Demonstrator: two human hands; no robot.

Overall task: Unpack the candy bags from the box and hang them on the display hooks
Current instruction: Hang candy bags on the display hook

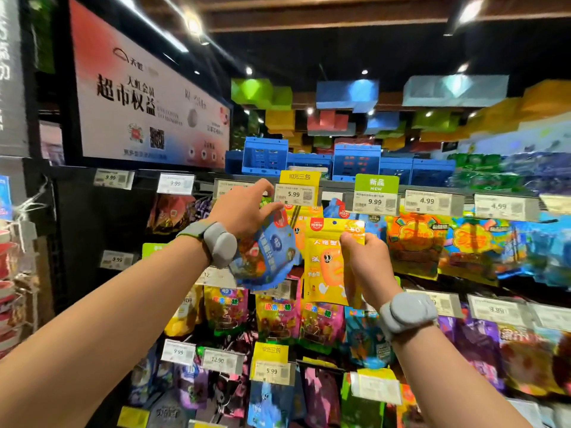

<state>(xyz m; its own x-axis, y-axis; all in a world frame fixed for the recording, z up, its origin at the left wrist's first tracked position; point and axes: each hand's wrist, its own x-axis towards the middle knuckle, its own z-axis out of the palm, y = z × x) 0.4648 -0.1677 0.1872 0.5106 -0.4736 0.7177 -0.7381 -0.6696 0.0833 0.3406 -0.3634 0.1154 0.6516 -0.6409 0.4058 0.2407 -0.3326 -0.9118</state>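
My right hand [366,261] grips a yellow candy bag [327,264] by its right edge, holding it upright in front of the top row of the display. Its punched hole sits just below the 5.99 price tag [295,194]. My left hand [244,211] holds a blue candy bag [265,254], tilted, with fingers stretched up toward that price tag. The hook behind the tag [295,216] is barely visible, with more yellow bags hanging on it. The box is out of view.
Rows of hanging candy bags [463,245] with price tags fill the display to the right and below. Blue crates [355,160] stand on top of the shelf. A large poster [148,100] hangs at upper left. A dark side panel [92,227] borders the display on the left.
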